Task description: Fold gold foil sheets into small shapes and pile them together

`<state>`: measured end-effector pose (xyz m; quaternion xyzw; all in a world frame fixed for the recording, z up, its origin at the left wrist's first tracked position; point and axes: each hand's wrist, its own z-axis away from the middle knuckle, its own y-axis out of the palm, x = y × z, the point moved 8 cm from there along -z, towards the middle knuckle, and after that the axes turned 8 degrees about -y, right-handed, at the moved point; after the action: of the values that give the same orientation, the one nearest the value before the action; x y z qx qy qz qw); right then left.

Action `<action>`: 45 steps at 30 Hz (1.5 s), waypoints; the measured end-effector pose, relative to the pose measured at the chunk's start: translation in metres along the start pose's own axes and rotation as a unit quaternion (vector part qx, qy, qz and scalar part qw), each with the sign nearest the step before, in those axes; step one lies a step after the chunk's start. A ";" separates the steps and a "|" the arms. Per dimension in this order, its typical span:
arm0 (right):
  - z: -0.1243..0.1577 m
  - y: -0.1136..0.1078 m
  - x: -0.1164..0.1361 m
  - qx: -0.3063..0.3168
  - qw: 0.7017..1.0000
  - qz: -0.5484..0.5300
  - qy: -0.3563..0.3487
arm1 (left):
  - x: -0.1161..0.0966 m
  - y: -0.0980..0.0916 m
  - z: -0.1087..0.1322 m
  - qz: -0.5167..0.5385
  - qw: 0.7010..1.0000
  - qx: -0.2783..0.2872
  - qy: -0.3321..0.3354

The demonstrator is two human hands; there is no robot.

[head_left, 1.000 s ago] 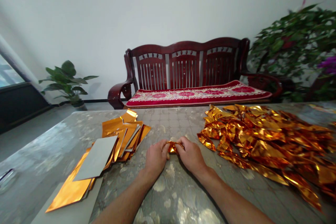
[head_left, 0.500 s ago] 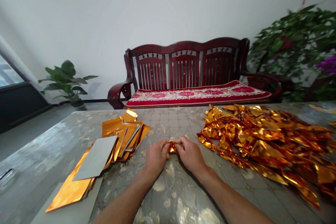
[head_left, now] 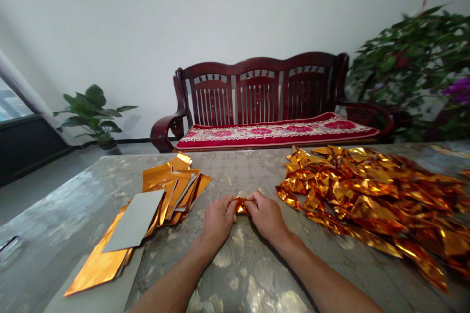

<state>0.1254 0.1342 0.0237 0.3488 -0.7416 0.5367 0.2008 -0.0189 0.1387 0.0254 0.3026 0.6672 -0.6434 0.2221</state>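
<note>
Left hand, right hand, closed together

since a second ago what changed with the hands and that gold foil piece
Nothing clearly moved: the left hand and right hand hold the folded gold foil piece in the same spot. The flat foil sheets and creased foil pile stayed as they were.

The crumpled gold foil piece between the left hand and the right hand seems pinched slightly tighter and sits a touch further left than a second ago, though it is too small to be sure. The whole view has shifted very slightly too.
</note>
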 end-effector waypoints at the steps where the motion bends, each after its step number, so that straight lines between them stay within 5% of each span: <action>1: 0.000 0.000 0.000 0.000 1.000 -0.002 0.000 | 0.000 0.000 0.000 0.000 1.000 0.001 0.003; 45: 0.003 -0.002 0.009 0.027 0.996 0.085 -0.010 | -0.002 0.002 0.004 -0.034 0.999 -0.002 0.018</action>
<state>0.1215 0.1282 0.0301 0.2953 -0.7556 0.5684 0.1369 -0.0165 0.1347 0.0250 0.2913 0.6822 -0.6436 0.1884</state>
